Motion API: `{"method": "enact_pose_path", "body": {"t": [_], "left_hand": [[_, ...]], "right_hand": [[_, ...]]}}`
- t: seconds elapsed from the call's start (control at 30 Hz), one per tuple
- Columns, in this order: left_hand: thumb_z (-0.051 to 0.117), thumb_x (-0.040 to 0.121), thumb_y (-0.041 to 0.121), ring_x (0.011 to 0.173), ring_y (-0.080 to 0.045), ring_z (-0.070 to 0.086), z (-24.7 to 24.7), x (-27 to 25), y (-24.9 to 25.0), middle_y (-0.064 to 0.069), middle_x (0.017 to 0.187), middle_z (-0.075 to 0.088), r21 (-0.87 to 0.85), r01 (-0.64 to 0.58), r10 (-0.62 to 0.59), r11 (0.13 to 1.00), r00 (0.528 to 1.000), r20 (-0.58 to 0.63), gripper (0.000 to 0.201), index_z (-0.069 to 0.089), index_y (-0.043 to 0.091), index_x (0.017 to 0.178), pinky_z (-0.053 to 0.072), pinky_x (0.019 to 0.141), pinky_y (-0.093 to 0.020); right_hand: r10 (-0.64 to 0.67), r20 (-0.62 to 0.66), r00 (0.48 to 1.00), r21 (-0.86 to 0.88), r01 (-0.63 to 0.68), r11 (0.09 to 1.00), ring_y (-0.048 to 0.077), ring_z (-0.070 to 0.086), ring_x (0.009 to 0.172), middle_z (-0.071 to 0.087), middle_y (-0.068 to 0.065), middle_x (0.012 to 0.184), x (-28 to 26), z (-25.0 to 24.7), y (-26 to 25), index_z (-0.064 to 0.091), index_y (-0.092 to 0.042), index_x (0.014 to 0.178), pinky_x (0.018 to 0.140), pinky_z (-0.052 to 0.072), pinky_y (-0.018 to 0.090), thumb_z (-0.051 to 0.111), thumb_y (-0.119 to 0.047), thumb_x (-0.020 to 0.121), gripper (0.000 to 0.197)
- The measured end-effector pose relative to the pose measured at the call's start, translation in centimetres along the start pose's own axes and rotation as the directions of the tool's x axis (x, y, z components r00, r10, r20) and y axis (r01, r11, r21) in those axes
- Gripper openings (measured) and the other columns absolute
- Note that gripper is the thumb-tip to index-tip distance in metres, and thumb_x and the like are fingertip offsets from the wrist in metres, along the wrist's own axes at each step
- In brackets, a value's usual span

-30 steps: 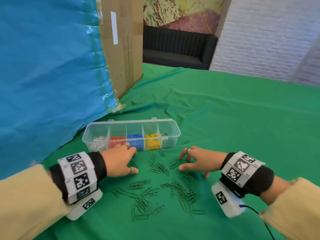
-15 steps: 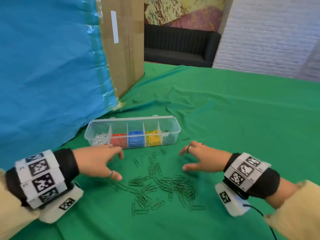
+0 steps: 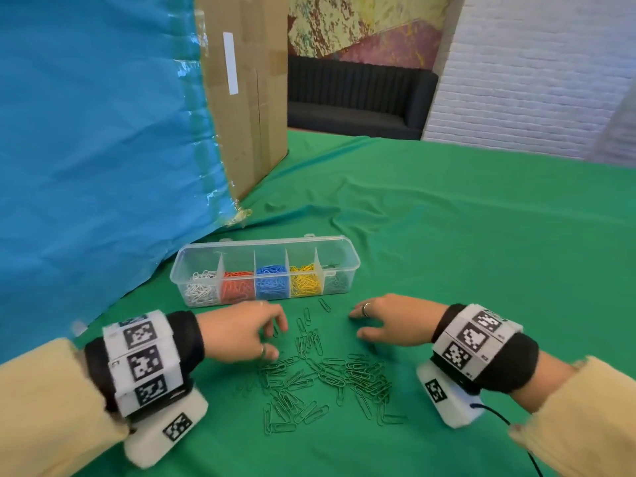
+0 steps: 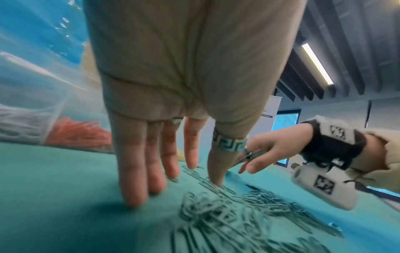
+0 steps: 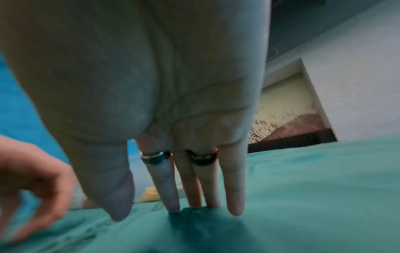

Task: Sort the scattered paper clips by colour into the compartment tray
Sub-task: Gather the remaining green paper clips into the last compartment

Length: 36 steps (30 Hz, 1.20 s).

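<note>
A clear compartment tray point(image 3: 347, 270) holds white, red, blue and yellow paper clips in separate sections, with green ones in the rightmost. Several green paper clips point(image 3: 323, 376) lie in a loose heap on the green cloth in front of it. My left hand point(image 3: 272, 339) is at the heap's left edge, fingers straight point(image 4: 168, 162), their tips on the cloth and the thumb touching the clips point(image 4: 227, 215). My right hand point(image 3: 361, 325) is at the heap's far right, straight fingers point(image 5: 168, 202) pressing the cloth. Neither hand holds a clip.
A large cardboard box point(image 3: 247, 98) partly wrapped in blue plastic point(image 3: 96, 149) rises at the left, just behind the tray. Rumpled green cloth point(image 3: 481, 253) covers the table to the right and behind. A black sofa point(image 3: 358, 98) stands beyond the table.
My left hand drew back from the tray's front, swung left, then came right to the heap's edge. The clips lie closer together. My right hand has barely moved.
</note>
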<state>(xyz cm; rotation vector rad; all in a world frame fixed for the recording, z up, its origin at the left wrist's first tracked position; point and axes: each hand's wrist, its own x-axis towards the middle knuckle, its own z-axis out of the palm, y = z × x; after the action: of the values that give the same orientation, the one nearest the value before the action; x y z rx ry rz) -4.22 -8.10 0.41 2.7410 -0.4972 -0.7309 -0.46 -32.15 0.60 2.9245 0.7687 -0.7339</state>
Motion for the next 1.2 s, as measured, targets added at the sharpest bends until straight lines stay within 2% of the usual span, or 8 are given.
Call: {"method": "enact_pose_path", "body": {"t": [0.1,0.23,0.4,0.53,0.73,0.83,0.97,1.2], "left_hand": [[0.055,0.088,0.043,0.128,-0.016,0.039,-0.8,2.4,1.6,-0.004,0.144,0.033,0.149,-0.027,0.036,0.988,0.997,-0.061,0.067,0.025,0.018,0.144,0.033,0.11,-0.031],[0.048,0.088,0.056,0.144,-0.023,0.01,-0.2,4.5,3.7,-0.008,0.158,0.003,0.265,-0.073,0.049,0.961,0.994,0.093,0.089,0.0,0.012,0.15,0.016,0.118,-0.037],[0.044,0.094,0.048,0.143,-0.012,0.015,0.1,2.8,3.2,0.005,0.157,0.011,0.221,-0.203,0.177,0.954,0.975,0.133,0.065,0.023,0.02,0.148,0.013,0.116,-0.027],[0.054,0.082,0.06,0.133,-0.012,0.031,0.0,0.3,1.0,0.005,0.148,0.029,0.179,-0.119,0.124,0.977,0.992,-0.014,0.075,0.025,0.03,0.145,0.028,0.112,-0.03],[0.074,0.059,0.064,0.116,-0.021,0.044,1.7,-1.0,1.2,-0.004,0.13,0.031,0.203,0.009,-0.022,0.979,0.998,0.064,0.095,0.026,0.029,0.133,0.041,0.097,-0.033],[0.08,0.062,0.049,0.102,-0.019,0.048,2.4,-0.5,2.6,0.0,0.117,0.033,0.141,-0.061,0.049,0.988,0.995,0.088,0.079,0.035,0.032,0.124,0.043,0.085,-0.031],[0.075,0.074,0.034,0.072,-0.002,0.041,2.4,0.7,3.0,0.003,0.103,0.042,0.087,-0.106,0.105,0.991,0.994,0.017,0.046,0.053,0.024,0.114,0.036,0.065,-0.023],[0.069,0.083,0.022,0.041,0.003,0.049,1.7,1.8,2.5,0.008,0.073,0.051,-0.095,-0.116,0.11,0.989,0.992,-0.058,0.021,0.067,0.016,0.103,0.045,0.051,-0.013]], "right_hand": [[-0.005,-0.059,0.998,0.087,0.01,0.996,0.016,0.037,0.134,0.035,0.0,0.15,0.1,-0.6,-0.2,0.03,-0.017,0.146,0.111,0.029,0.028,0.044,-0.037,0.097,0.055],[-0.071,0.045,0.996,0.013,0.07,0.997,0.017,0.027,0.14,0.017,0.001,0.157,0.2,-0.1,-1.6,0.023,-0.016,0.148,0.113,0.02,0.028,0.042,-0.045,0.096,0.063],[-0.169,0.048,0.984,0.053,0.167,0.985,0.016,0.045,0.128,0.043,-0.001,0.145,-2.4,0.6,-2.1,0.043,-0.022,0.139,0.109,0.034,0.032,0.045,-0.05,0.092,0.055],[-0.102,0.018,0.995,0.051,0.101,0.994,0.016,0.047,0.122,0.04,-0.003,0.138,-3.9,1.1,-1.1,0.033,-0.028,0.143,0.104,0.038,0.032,0.052,-0.06,0.083,0.07],[-0.121,0.086,0.989,0.046,0.118,0.992,0.021,0.046,0.113,0.031,-0.002,0.125,-3.2,2.5,-1.8,0.029,-0.034,0.136,0.099,0.043,0.038,0.075,-0.056,0.066,0.087],[-0.169,0.072,0.983,0.108,0.16,0.981,0.022,0.051,0.099,0.033,-0.002,0.117,-2.6,2.7,-2.6,0.04,-0.03,0.127,0.088,0.049,0.037,0.08,-0.039,0.068,0.072],[-0.179,0.019,0.984,0.27,0.168,0.948,0.022,0.06,0.083,0.039,-0.004,0.1,-2.0,2.7,-2.5,0.059,-0.024,0.112,0.048,0.054,0.026,0.074,-0.021,0.078,0.037],[-0.087,0.024,0.996,0.521,0.062,0.851,0.007,0.059,0.047,0.064,0.003,0.09,-1.2,1.7,-1.5,0.069,-0.009,0.094,0.044,0.046,0.014,0.071,-0.01,0.081,0.013]]}}
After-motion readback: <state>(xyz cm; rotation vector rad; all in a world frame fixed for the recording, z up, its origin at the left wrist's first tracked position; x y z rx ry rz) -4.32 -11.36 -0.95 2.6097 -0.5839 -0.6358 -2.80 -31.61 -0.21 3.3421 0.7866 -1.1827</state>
